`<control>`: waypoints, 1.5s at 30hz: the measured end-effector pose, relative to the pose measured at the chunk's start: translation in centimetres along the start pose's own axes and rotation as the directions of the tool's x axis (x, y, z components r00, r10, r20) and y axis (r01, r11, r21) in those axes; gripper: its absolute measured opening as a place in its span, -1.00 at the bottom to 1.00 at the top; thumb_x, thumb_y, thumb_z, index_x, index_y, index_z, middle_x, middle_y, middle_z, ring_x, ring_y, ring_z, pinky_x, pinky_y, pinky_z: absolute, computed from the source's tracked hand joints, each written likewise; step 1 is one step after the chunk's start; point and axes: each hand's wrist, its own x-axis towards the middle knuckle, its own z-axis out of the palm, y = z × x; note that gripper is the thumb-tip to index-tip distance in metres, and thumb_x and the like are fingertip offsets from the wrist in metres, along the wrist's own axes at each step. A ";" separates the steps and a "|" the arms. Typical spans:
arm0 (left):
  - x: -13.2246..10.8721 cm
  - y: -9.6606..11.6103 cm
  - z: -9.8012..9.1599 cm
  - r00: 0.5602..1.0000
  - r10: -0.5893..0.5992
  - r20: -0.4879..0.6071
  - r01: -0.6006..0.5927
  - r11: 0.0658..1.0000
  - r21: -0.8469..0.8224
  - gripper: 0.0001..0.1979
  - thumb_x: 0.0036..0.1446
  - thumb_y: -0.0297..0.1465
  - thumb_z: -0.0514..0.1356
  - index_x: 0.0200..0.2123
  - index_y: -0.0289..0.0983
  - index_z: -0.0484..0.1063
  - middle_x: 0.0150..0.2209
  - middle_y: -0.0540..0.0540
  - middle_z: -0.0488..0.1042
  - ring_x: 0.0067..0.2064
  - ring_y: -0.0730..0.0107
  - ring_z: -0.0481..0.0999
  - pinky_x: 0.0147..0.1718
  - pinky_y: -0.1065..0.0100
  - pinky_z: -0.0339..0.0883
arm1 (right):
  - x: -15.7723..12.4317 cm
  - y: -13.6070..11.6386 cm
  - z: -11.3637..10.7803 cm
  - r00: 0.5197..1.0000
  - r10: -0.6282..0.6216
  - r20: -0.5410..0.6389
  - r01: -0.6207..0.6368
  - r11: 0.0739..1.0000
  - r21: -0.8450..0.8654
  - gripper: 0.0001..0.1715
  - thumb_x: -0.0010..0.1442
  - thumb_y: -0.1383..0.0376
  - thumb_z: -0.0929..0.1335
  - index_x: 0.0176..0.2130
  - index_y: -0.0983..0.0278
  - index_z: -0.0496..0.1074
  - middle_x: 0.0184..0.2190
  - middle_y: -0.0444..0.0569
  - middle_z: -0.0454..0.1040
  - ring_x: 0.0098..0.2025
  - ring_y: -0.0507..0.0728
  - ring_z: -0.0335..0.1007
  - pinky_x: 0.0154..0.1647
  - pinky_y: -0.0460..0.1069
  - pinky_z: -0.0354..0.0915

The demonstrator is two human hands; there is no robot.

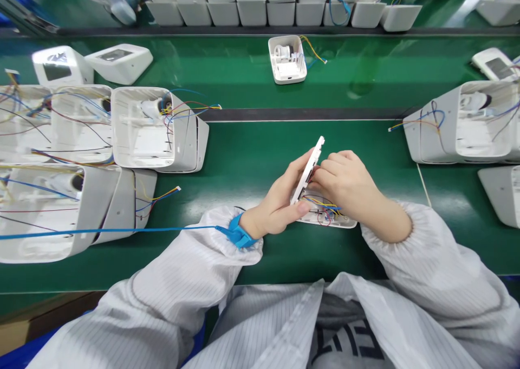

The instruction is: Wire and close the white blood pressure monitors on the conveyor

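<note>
My left hand (276, 201) grips a thin white panel (309, 166) held on edge, tilted up toward the far side. My right hand (345, 182) is curled against the panel's inner face, fingers pressed together where coloured wires (320, 202) run down. The wires lead into a white housing (339, 221) lying on the green mat under my right hand. What the right fingertips pinch is hidden. A blue wrist strap (238, 233) circles my left wrist, its blue cord (101, 231) running off to the left.
Several open white housings with loose wires (154, 128) crowd the left side. More housings (463, 122) lie at the right. One small open housing (287, 59) rests on the far green belt (227, 71). A row of white casings (252, 6) lines the back.
</note>
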 end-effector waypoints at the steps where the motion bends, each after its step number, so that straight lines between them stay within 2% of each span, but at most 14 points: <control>1: 0.0 0.0 0.0 1.000 0.001 -0.006 0.000 1.000 0.008 -0.16 0.20 -0.05 0.17 0.42 -0.20 -0.06 0.39 -0.22 0.12 0.37 -0.16 0.17 0.33 -0.09 0.14 | 0.0 0.0 0.0 1.000 0.002 0.004 -0.002 1.000 0.006 -0.58 0.43 0.23 0.24 -0.42 0.26 0.46 -0.48 -0.01 0.42 -0.34 0.15 0.23 -0.20 0.10 0.07; 5: 0.0 0.0 0.4 1.000 0.013 -0.024 -0.013 1.000 -0.015 -0.15 0.19 -0.02 0.17 0.41 -0.20 -0.06 0.38 -0.24 0.13 0.36 -0.14 0.17 0.34 -0.07 0.10 | 0.0 -0.1 -0.2 0.999 0.033 0.011 -0.033 0.993 0.110 -0.60 0.41 0.24 0.25 -0.43 0.27 0.48 -0.47 0.00 0.45 -0.37 0.14 0.26 -0.28 0.08 0.11; 9: 0.0 -0.1 0.8 0.996 0.025 -0.090 -0.024 1.000 0.011 -0.15 0.19 -0.01 0.18 0.40 -0.18 -0.09 0.31 -0.29 0.19 0.28 -0.08 0.28 0.26 -0.04 0.21 | 0.1 1.3 -0.4 0.985 0.169 -0.039 -0.134 0.884 0.447 -0.73 0.35 0.19 0.32 -0.34 0.23 0.53 -0.40 -0.04 0.54 -0.34 0.12 0.37 -0.28 0.04 0.25; 13: 0.2 0.0 1.0 0.991 0.034 -0.130 -0.016 0.991 0.132 -0.11 0.16 0.01 0.20 0.40 -0.21 -0.10 0.18 -0.31 0.28 0.12 0.01 0.38 0.16 -0.03 0.30 | 3.2 5.8 2.0 0.855 0.509 -0.097 -0.337 0.689 0.641 -0.78 0.31 0.19 0.32 -0.27 0.22 0.52 -0.37 -0.05 0.56 -0.33 0.13 0.47 -0.26 0.03 0.37; 15: 0.2 0.0 0.9 0.991 0.052 -0.122 -0.031 0.985 0.168 -0.09 0.15 0.02 0.21 0.40 -0.23 -0.10 0.14 -0.31 0.30 0.09 0.01 0.39 0.13 -0.04 0.31 | 6.5 8.5 4.1 0.881 0.463 -0.097 -0.328 0.745 0.581 -0.80 0.23 0.28 0.35 -0.17 0.26 0.54 -0.25 0.01 0.58 -0.23 0.17 0.49 -0.14 0.07 0.39; 17: 0.3 -0.1 0.7 0.991 0.071 -0.109 -0.050 0.981 0.186 -0.08 0.14 0.03 0.20 0.40 -0.23 -0.10 0.13 -0.31 0.30 0.10 -0.02 0.39 0.12 -0.05 0.31 | 10.5 10.6 6.4 0.930 0.364 -0.055 -0.297 0.829 0.474 -0.61 0.20 0.35 0.33 0.03 0.30 0.49 -0.03 0.10 0.53 -0.11 0.21 0.48 -0.01 0.12 0.38; 21: 0.4 -0.1 0.3 0.990 0.106 -0.091 -0.080 0.964 0.252 -0.08 0.13 0.05 0.19 0.40 -0.21 -0.09 0.21 -0.32 0.29 0.14 -0.06 0.37 0.16 -0.08 0.27 | 16.7 12.2 9.6 0.921 0.388 0.018 -0.374 0.872 0.315 -0.42 0.21 0.43 0.26 0.21 0.36 0.36 0.22 0.20 0.31 0.10 0.26 0.38 0.17 0.15 0.28; 24: 0.5 -0.1 -0.1 0.983 0.145 -0.113 -0.103 0.943 0.316 -0.07 0.10 0.03 0.23 0.40 -0.20 -0.06 0.28 -0.32 0.23 0.21 -0.10 0.32 0.21 -0.09 0.21 | 18.1 12.2 10.6 0.876 0.480 0.055 -0.477 0.842 0.250 -0.57 0.23 0.36 0.29 0.08 0.39 0.46 0.16 0.24 0.31 0.08 0.31 0.38 0.16 0.19 0.28; 26: 0.6 -0.1 -0.3 0.982 0.137 -0.129 -0.090 0.943 0.321 -0.08 0.11 0.03 0.22 0.40 -0.19 -0.07 0.30 -0.31 0.21 0.23 -0.11 0.31 0.22 -0.09 0.20 | 18.1 12.2 10.7 0.859 0.511 0.037 -0.505 0.831 0.235 -0.52 0.22 0.33 0.33 0.12 0.40 0.41 0.17 0.27 0.28 0.08 0.34 0.38 0.15 0.21 0.29; 29: 0.5 -0.2 -0.4 0.985 0.130 -0.116 -0.084 0.937 0.339 -0.08 0.12 0.03 0.21 0.40 -0.20 -0.08 0.31 -0.32 0.21 0.23 -0.10 0.31 0.22 -0.08 0.20 | 18.2 12.0 10.6 0.892 0.444 0.082 -0.451 0.870 0.199 -0.31 0.23 0.35 0.32 0.32 0.35 0.21 0.35 0.26 0.07 0.20 0.41 0.29 0.18 0.27 0.26; 31: 0.5 -0.2 -0.5 0.984 0.143 -0.103 -0.097 0.927 0.361 -0.08 0.11 0.03 0.22 0.40 -0.20 -0.07 0.31 -0.33 0.21 0.22 -0.09 0.32 0.21 -0.07 0.21 | 18.5 11.8 10.5 0.890 0.431 0.152 -0.453 0.875 0.169 -0.32 0.27 0.35 0.28 0.34 0.30 0.19 0.39 0.24 0.02 0.20 0.44 0.29 0.17 0.30 0.26; 35: 0.5 -0.4 -0.8 0.983 0.163 -0.084 -0.119 0.916 0.384 -0.08 0.10 0.02 0.23 0.40 -0.21 -0.05 0.29 -0.33 0.23 0.21 -0.09 0.34 0.19 -0.07 0.23 | 19.0 11.1 10.3 0.843 0.522 0.130 -0.537 0.830 0.153 -0.46 0.32 0.27 0.27 0.26 0.29 0.31 0.20 0.30 0.30 0.06 0.40 0.41 0.06 0.27 0.31; 39: 0.6 -0.4 -1.1 0.984 0.171 -0.055 -0.135 0.906 0.400 -0.09 0.09 -0.01 0.25 0.39 -0.21 -0.03 0.28 -0.32 0.25 0.21 -0.10 0.34 0.18 -0.05 0.24 | 18.5 11.0 10.3 0.819 0.569 0.078 -0.571 0.791 0.222 -0.68 0.26 0.22 0.37 -0.03 0.32 0.46 -0.10 0.19 0.50 -0.10 0.32 0.44 -0.05 0.18 0.33; 45: 0.6 -0.2 -1.1 0.986 0.162 -0.031 -0.137 0.907 0.398 -0.08 0.08 -0.02 0.26 0.39 -0.21 -0.02 0.29 -0.33 0.26 0.21 -0.09 0.36 0.18 -0.04 0.25 | 16.1 9.8 9.5 0.861 0.502 -0.085 -0.450 0.829 0.333 -0.87 0.28 0.24 0.37 -0.24 0.27 0.44 -0.28 0.02 0.53 -0.24 0.17 0.40 -0.13 0.05 0.24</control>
